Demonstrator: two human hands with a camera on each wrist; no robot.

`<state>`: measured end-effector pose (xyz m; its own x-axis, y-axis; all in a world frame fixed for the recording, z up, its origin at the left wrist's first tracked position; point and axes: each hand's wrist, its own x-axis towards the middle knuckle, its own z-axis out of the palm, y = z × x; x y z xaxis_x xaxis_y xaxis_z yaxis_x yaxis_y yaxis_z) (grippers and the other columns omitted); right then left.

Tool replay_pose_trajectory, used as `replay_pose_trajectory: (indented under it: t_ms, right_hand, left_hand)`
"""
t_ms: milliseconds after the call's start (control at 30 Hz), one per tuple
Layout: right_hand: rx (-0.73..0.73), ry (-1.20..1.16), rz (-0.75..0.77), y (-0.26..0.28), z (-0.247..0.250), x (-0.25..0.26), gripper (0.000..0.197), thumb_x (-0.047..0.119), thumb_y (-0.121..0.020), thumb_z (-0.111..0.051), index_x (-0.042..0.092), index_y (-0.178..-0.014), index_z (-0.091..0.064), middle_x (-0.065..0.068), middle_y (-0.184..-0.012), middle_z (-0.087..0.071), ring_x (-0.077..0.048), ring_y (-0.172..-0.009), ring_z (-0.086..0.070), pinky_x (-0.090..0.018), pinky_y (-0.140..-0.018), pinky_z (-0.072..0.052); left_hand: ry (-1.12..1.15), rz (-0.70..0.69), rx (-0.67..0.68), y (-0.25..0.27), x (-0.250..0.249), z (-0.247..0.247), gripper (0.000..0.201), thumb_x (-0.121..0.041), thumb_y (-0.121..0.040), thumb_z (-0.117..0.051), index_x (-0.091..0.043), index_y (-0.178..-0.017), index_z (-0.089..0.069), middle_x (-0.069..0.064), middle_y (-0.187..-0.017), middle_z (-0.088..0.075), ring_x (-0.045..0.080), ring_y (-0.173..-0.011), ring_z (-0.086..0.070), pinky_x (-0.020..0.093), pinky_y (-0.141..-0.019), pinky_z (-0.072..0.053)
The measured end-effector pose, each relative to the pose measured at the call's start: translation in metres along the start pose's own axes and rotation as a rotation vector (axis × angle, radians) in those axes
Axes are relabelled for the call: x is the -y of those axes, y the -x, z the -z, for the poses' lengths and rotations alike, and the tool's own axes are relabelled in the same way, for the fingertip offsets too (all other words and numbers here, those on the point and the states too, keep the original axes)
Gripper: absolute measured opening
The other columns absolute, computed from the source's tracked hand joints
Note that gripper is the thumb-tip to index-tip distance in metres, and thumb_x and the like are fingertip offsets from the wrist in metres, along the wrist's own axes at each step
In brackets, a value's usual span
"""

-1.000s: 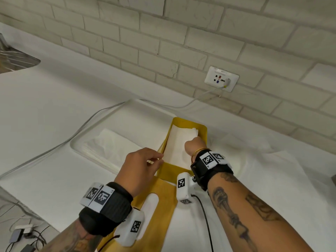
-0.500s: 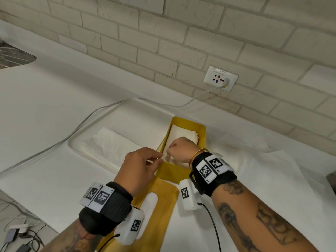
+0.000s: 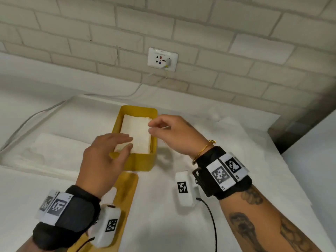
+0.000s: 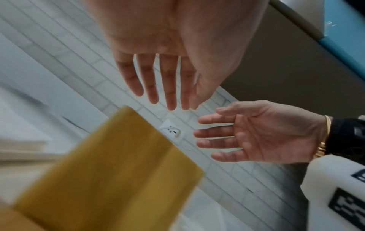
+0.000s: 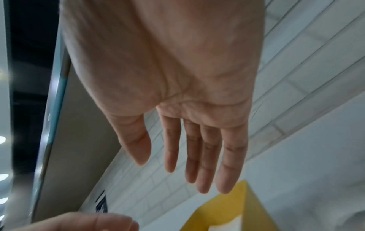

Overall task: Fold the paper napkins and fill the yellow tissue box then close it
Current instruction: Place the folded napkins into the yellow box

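Observation:
The yellow tissue box (image 3: 143,160) stands without its lid on the white counter, and folded white napkins (image 3: 136,135) lie flat inside it. Its yellow lid (image 3: 127,193), with an oval slot, lies flat just in front of the box, partly under my left wrist. My left hand (image 3: 130,142) hovers over the box's near left corner, fingers straight, and holds nothing. My right hand (image 3: 151,128) hangs over the box's right wall, fingers relaxed and empty. Both wrist views show bare open palms: the left hand (image 4: 164,87) and the right hand (image 5: 187,156), each above the yellow box (image 4: 110,171).
A stack of unfolded white napkins (image 3: 51,151) lies in a white tray (image 3: 76,100) left of the box. A wall socket (image 3: 162,59) with a plugged cable sits on the brick wall behind. White sheet paper (image 3: 227,135) covers the counter to the right, which ends at a dark gap (image 3: 291,131).
My right hand has come up out of the box and moved right, its fingers now loose. My left hand has let go of the box's left wall and spread its fingers.

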<state>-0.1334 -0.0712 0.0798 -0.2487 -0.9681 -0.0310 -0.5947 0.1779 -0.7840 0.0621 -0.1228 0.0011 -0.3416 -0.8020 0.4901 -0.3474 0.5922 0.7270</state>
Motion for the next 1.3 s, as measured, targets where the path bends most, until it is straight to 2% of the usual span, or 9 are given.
replay_pose_trajectory:
  t_ms: [100, 233, 367, 567, 867, 967, 1067, 1167, 1300]
  right_hand:
    - [-0.061, -0.049, -0.072, 0.049, 0.038, -0.036, 0.016, 0.034, -0.094, -0.068, 0.029, -0.108, -0.072, 0.015, -0.101, -0.071, -0.004, -0.098, -0.066, -0.035, -0.095, -0.054]
    - [-0.141, -0.071, -0.271, 0.119, 0.08, -0.095, 0.014, 0.036, -0.093, -0.067, 0.034, -0.105, -0.072, 0.011, -0.101, -0.073, -0.005, -0.094, -0.071, -0.044, -0.095, -0.056]
    - [-0.199, -0.055, -0.428, 0.181, 0.1, -0.149, 0.013, 0.04, -0.091, -0.067, 0.04, -0.104, -0.071, 0.014, -0.106, -0.071, -0.003, -0.096, -0.07, -0.038, -0.095, -0.056]
    - [-0.14, -0.004, -0.507, 0.234, 0.101, -0.194, 0.014, 0.041, -0.092, -0.067, 0.042, -0.106, -0.068, 0.025, -0.104, -0.068, 0.015, -0.095, -0.06, -0.006, -0.071, -0.041]
    - [0.018, -0.01, -0.45, 0.238, 0.093, -0.21, 0.017, 0.041, -0.094, -0.065, 0.039, -0.111, -0.066, 0.022, -0.107, -0.066, 0.02, -0.096, -0.055, -0.001, -0.071, -0.041]
    - [0.02, -0.023, -0.435, 0.236, 0.095, -0.211, 0.016, 0.042, -0.093, -0.066, 0.038, -0.108, -0.068, 0.021, -0.105, -0.068, 0.013, -0.096, -0.059, -0.006, -0.076, -0.043]
    - [-0.009, -0.153, -0.444, 0.231, 0.094, -0.212, 0.016, 0.042, -0.092, -0.067, 0.03, -0.098, -0.074, 0.012, -0.094, -0.074, 0.0, -0.09, -0.069, -0.022, -0.085, -0.056]
    - [0.012, -0.427, -0.487, 0.224, 0.089, -0.208, 0.034, 0.045, -0.093, -0.065, 0.014, -0.095, -0.077, -0.001, -0.09, -0.078, -0.016, -0.087, -0.076, -0.044, -0.09, -0.06]
    - [-0.014, -0.761, -0.5, 0.216, 0.088, -0.202, 0.044, 0.046, -0.086, -0.066, 0.009, -0.11, -0.075, -0.011, -0.104, -0.078, -0.027, -0.1, -0.075, -0.041, -0.09, -0.06]
  left_hand:
    - [0.122, -0.073, 0.126, 0.011, -0.026, -0.028, 0.013, -0.022, -0.09, -0.071, -0.024, -0.101, -0.076, -0.022, -0.105, -0.067, -0.004, -0.103, -0.06, 0.005, -0.075, -0.043]
    - [0.123, -0.083, 0.395, 0.038, -0.05, -0.073, 0.012, -0.023, -0.088, -0.076, -0.026, -0.099, -0.077, -0.024, -0.099, -0.068, -0.017, -0.098, -0.058, -0.001, -0.08, -0.039]
    - [0.021, -0.035, 0.626, 0.067, -0.067, -0.107, 0.015, -0.033, -0.089, -0.075, -0.027, -0.103, -0.078, -0.016, -0.104, -0.072, -0.006, -0.097, -0.062, 0.0, -0.079, -0.038]
    - [-0.253, 0.077, 0.871, 0.088, -0.094, -0.136, 0.035, -0.044, -0.087, -0.075, -0.032, -0.119, -0.07, -0.014, -0.124, -0.064, 0.009, -0.111, -0.055, 0.016, -0.09, -0.038]
    - [-0.473, 0.322, 0.943, 0.086, -0.121, -0.158, 0.081, -0.036, -0.075, -0.088, -0.019, -0.143, -0.048, 0.004, -0.119, -0.059, 0.023, -0.104, -0.06, 0.032, -0.09, -0.05]
    - [-0.388, 0.433, 0.944, 0.083, -0.124, -0.16, 0.072, -0.028, -0.074, -0.089, -0.018, -0.136, -0.053, 0.002, -0.108, -0.066, 0.019, -0.093, -0.063, 0.026, -0.076, -0.05]
    - [-0.227, 0.483, 0.925, 0.081, -0.128, -0.159, 0.043, -0.028, -0.071, -0.091, -0.018, -0.107, -0.069, -0.006, -0.088, -0.07, 0.008, -0.075, -0.065, 0.017, -0.062, -0.045]
    - [0.219, 0.602, 0.922, 0.083, -0.138, -0.159, 0.036, -0.011, -0.073, -0.089, -0.015, -0.105, -0.075, -0.003, -0.096, -0.079, 0.011, -0.087, -0.075, 0.023, -0.08, -0.057]
    - [0.504, 0.606, 0.93, 0.091, -0.151, -0.164, 0.051, 0.001, -0.073, -0.085, -0.013, -0.12, -0.069, 0.0, -0.11, -0.077, 0.017, -0.103, -0.073, 0.028, -0.087, -0.058]
